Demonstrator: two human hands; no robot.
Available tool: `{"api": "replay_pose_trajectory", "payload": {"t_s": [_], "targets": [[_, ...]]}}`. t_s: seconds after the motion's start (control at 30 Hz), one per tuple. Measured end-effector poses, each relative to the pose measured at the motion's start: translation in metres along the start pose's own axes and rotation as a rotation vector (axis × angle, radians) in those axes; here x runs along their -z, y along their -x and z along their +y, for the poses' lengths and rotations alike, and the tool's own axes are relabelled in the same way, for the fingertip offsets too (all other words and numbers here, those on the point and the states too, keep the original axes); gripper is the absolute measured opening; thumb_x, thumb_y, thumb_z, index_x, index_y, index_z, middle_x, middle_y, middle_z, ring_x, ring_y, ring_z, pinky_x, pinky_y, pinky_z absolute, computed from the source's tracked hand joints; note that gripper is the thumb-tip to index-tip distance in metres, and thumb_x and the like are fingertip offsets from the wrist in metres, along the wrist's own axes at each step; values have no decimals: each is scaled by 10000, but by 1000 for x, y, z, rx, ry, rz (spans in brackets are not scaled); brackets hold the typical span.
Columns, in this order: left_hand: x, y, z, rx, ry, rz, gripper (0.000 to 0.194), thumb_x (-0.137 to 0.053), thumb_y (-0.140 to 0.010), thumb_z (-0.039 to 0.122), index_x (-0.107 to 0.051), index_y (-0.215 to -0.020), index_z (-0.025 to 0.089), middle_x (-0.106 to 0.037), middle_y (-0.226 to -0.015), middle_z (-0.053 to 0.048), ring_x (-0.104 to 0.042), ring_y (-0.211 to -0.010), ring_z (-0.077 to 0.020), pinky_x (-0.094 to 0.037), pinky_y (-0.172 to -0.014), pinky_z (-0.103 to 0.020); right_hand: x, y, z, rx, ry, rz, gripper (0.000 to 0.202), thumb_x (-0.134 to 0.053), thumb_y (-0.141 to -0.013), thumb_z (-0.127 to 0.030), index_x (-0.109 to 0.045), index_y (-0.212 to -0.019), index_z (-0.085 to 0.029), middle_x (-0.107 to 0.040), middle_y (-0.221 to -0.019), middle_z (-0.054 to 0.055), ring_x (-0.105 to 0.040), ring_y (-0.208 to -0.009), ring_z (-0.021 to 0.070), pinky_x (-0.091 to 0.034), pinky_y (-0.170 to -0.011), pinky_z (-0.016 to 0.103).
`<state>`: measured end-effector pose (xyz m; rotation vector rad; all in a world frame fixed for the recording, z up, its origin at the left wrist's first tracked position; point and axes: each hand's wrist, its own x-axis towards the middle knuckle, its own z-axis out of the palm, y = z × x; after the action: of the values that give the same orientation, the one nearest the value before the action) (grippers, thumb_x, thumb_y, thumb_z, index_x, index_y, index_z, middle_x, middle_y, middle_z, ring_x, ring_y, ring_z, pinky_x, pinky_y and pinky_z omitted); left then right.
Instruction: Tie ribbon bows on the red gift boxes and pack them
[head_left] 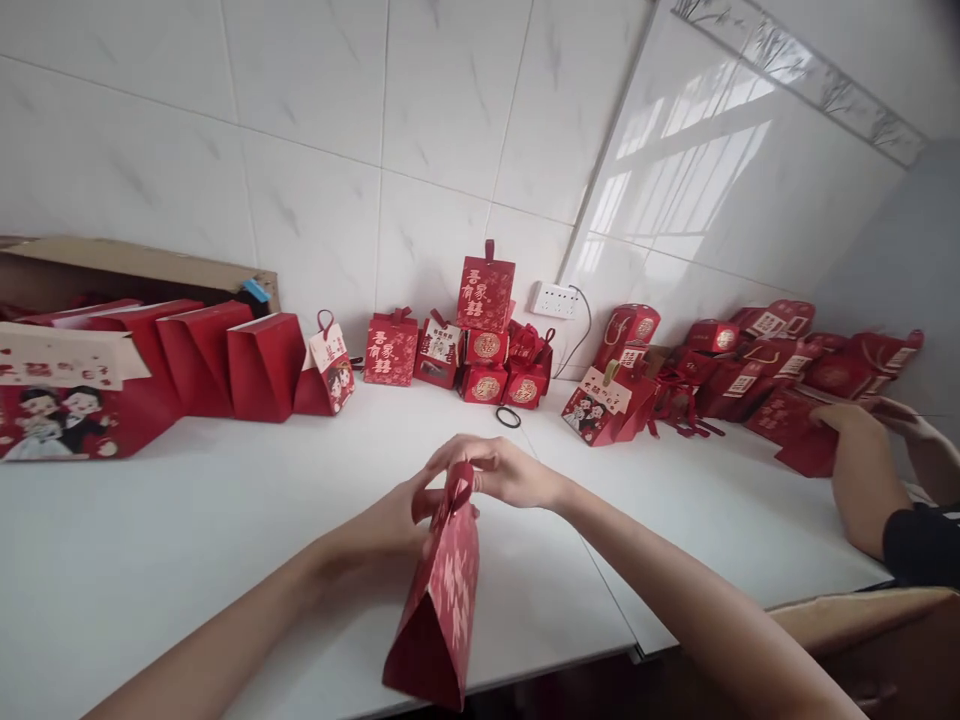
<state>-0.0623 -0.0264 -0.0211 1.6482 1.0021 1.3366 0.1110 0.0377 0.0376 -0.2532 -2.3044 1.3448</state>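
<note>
A red gift box (450,600) with pale lettering and a sloped, tent-like shape stands near the front edge of the white table, its triangular side toward me. A dark red ribbon loop rises from its top. My left hand (401,515) grips the box's left side near the far end, with the fingertips partly hidden behind it. My right hand (506,470) reaches over from the right, its fingers closed on the box's far upper end beside the ribbon.
Red boxes (262,365) line the left, before an open cardboard carton (142,260). Small gift boxes (487,295) are stacked at the wall near a power strip (555,299). A black ring (508,416) lies behind my hands. At right, another person's hands (855,420) handle a red box.
</note>
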Motion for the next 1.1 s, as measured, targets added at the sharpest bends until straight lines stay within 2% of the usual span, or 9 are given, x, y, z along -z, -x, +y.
{"api": "replay_pose_trajectory", "payload": {"t_s": [0.07, 0.13, 0.2, 0.33, 0.4, 0.47, 0.63, 0.83, 1.1], "targets": [[1, 0, 5, 91, 127, -262, 565, -735, -568, 242, -572, -1109, 221, -664, -846, -9, -624, -765, -189, -506, -645, -273, -3, -2, 3, 12, 66, 133, 298, -660, -737, -464, -612, -834, -186, -572, -1073, 89, -549, -1043, 204, -446, -902, 374], [0, 1, 9, 139, 222, -367, 576, -737, -589, 262, -537, -1126, 203, -656, -910, -25, -623, -845, -207, -506, -717, -301, -5, 3, 3, -24, 91, 262, 301, -682, -721, -443, -608, -885, -201, -568, -1059, 75, -549, -1040, 204, -439, -912, 383], [-3, 1, 12, 158, 206, -329, 473, -720, -639, 319, -550, -1061, 190, -655, -896, -28, -629, -829, -204, -507, -728, -316, -6, 11, 1, -108, 53, 347, 314, -652, -741, -468, -605, -899, -201, -584, -1024, 66, -574, -979, 201, -462, -868, 370], [-15, 4, 10, 88, -74, -49, 311, -650, -734, 381, -545, -965, 200, -643, -887, -25, -623, -807, -184, -501, -732, -306, -9, 35, 2, -264, -154, 540, 464, -398, -853, -585, -612, -857, -173, -635, -862, 63, -613, -796, 186, -489, -747, 338], [-20, 6, 5, 46, -172, 63, 309, -628, -750, 396, -529, -968, 200, -633, -897, -32, -619, -836, -193, -498, -752, -315, -11, 46, 5, -225, -173, 632, 485, -346, -868, -593, -602, -874, -181, -632, -828, 55, -605, -768, 182, -485, -721, 323], [-25, 7, 0, 33, -216, 129, 312, -610, -762, 403, -514, -975, 195, -626, -891, -36, -616, -845, -199, -497, -758, -323, -14, 53, 9, -159, -59, 689, 390, -444, -846, -556, -586, -912, -199, -624, -857, 45, -585, -771, 174, -474, -696, 298], [-28, -3, 4, 37, -146, 99, 287, -603, -761, 388, -504, -941, 187, -633, -842, -20, -615, -770, -177, -500, -717, -302, -19, 55, 12, -101, 223, 742, 208, -496, -865, -401, -570, -896, -209, -601, -817, 27, -515, -659, 129, -419, -589, 252], [-36, -30, 31, -135, -217, 223, 196, -570, -784, 373, -566, -764, 178, -617, -750, -5, -586, -701, -136, -475, -673, -236, -17, 50, 12, -91, 224, 745, 170, -497, -856, -362, -542, -843, -198, -574, -730, 0, -504, -619, 117, -417, -566, 239], [-41, -25, 23, -113, -172, 251, 186, -574, -795, 353, -595, -745, 175, -620, -693, 0, -564, -632, -118, -449, -596, -206, -27, 45, 11, -76, 211, 821, 140, -517, -837, -323, -497, -763, -206, -571, -727, -4, -528, -658, 124, -444, -602, 231]]}}
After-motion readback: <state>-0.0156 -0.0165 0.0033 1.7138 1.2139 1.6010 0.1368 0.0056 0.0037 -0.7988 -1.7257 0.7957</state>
